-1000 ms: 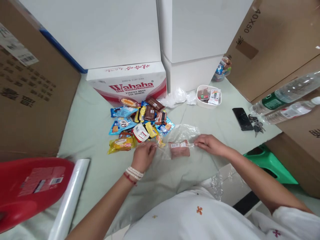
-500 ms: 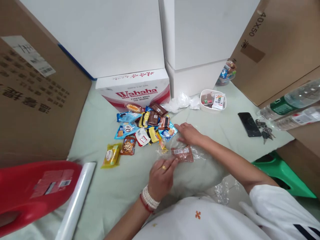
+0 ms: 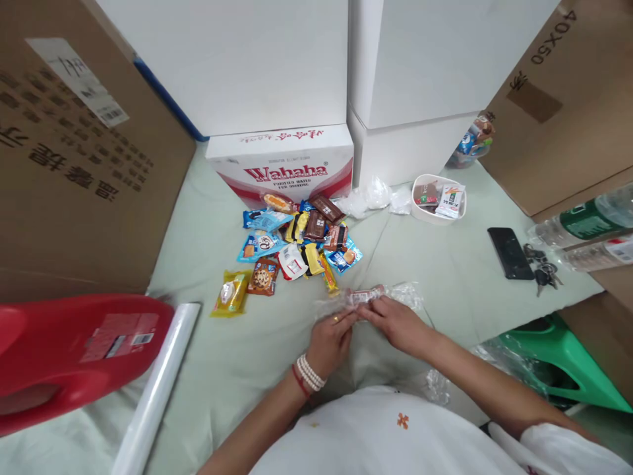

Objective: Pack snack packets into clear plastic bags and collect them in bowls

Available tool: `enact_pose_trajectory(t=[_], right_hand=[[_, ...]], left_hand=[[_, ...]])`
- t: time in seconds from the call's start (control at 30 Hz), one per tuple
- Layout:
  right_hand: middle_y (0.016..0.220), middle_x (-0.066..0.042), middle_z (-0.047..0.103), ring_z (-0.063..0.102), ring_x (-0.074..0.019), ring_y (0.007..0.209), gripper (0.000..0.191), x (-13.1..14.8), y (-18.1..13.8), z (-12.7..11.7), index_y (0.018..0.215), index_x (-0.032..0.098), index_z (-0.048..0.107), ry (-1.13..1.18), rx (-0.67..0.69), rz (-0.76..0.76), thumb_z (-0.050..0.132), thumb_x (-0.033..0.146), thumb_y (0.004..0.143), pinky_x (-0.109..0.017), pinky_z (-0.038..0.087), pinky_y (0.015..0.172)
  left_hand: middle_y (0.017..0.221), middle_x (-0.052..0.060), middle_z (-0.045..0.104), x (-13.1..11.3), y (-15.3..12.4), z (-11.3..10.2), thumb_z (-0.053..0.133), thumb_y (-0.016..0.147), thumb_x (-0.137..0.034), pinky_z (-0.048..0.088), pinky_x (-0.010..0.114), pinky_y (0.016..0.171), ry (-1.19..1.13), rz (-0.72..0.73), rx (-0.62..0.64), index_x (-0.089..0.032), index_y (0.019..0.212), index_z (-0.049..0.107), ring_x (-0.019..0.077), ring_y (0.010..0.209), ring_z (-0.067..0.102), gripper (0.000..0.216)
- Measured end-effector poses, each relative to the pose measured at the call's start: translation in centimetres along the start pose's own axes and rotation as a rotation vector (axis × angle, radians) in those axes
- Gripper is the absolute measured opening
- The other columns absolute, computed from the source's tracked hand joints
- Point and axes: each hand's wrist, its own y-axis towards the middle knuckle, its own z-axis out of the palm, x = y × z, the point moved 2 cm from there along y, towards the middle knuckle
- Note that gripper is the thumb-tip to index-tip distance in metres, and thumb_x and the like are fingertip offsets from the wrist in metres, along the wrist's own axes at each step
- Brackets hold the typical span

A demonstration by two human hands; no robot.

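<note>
A brown snack packet (image 3: 364,295) lies on a sheet of clear plastic wrap (image 3: 404,294) in front of me. My left hand (image 3: 332,340) grips its near left edge with fingers bent, a ring and beaded bracelet on it. Beside it my right hand (image 3: 395,322) presses on the packet's near edge, its fingertips against the left ones. Just beyond lies a heap of wrapped snacks: a blue packet (image 3: 260,245), a brown chocolate packet (image 3: 315,225), a cookie packet (image 3: 264,276) and a yellow packet (image 3: 231,293).
A Wahaha carton (image 3: 291,168) stands behind the snacks, with crumpled plastic bags (image 3: 376,193) and a white bowl (image 3: 438,214) of packets to its right. Right lie a phone (image 3: 510,253), keys (image 3: 544,269) and plastic bottles (image 3: 583,221). At left are a red plastic object (image 3: 74,356) and a plastic-film roll (image 3: 155,389).
My right hand has moved from beside the blue packet down to the brown packet, joining my left hand. The packet now looks narrower, its wrap lifted around it. The camera view has shifted.
</note>
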Motion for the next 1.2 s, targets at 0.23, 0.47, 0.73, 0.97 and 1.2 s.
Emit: enact_pose_trajectory(t=[0.23,0.47,0.73,0.97,1.2], right_hand=[[0.100,-0.008,0.060,0.050,-0.0237,0.091,0.044,0.7,-0.2,1.4,0.141,0.031,0.062,-0.036,-0.044,0.012,0.045,0.015,0.103,-0.034,0.043,0.077],[0.097,-0.007,0.060,0.048,-0.0228,0.093,0.037,0.5,0.4,0.7,0.130,0.034,0.071,0.118,-0.036,0.039,0.048,0.020,0.105,-0.033,0.042,0.079],[0.098,-0.007,0.062,0.050,-0.0241,0.099,0.037,0.4,1.3,0.4,0.120,0.030,0.077,0.250,-0.021,0.039,0.048,0.015,0.103,-0.038,0.046,0.091],[0.121,-0.009,0.069,0.059,-0.0230,0.115,0.039,-1.2,-2.0,-1.0,0.129,0.024,0.068,0.442,-0.246,0.057,0.046,0.012,0.099,-0.043,0.049,0.103],[0.146,-0.020,0.048,0.038,-0.0395,0.136,0.025,-5.1,-3.9,-1.1,0.115,0.018,0.070,0.101,-0.421,0.672,0.064,0.028,0.092,-0.059,0.039,0.110]], left_hand=[[0.110,0.011,0.067,1.8,1.5,-4.4,0.040,0.105,-0.033,0.055,0.040,0.095,-0.049,-0.528,-0.566,-0.019,0.114,0.064,0.0214,0.106,0.065,0.030],[0.135,0.018,0.060,1.1,1.2,-2.6,0.069,0.086,-0.033,0.050,0.054,0.096,0.269,-0.448,-0.082,-0.022,0.113,0.072,0.0378,0.125,0.054,0.029],[0.075,-0.001,0.065,-1.3,1.7,-4.4,0.060,0.093,-0.034,0.048,0.026,0.065,-0.265,-0.448,-0.028,-0.020,0.083,0.063,0.0140,0.066,0.057,0.016],[0.120,0.011,0.070,-3.1,5.4,0.1,0.049,0.088,-0.013,0.045,0.051,0.106,-0.020,-0.032,0.134,-0.019,0.120,0.071,0.0295,0.114,0.058,0.039],[0.127,0.010,0.070,-3.6,4.9,0.0,0.057,0.085,-0.012,0.046,0.052,0.095,0.272,0.006,0.200,-0.021,0.122,0.072,0.0329,0.108,0.055,0.041]])
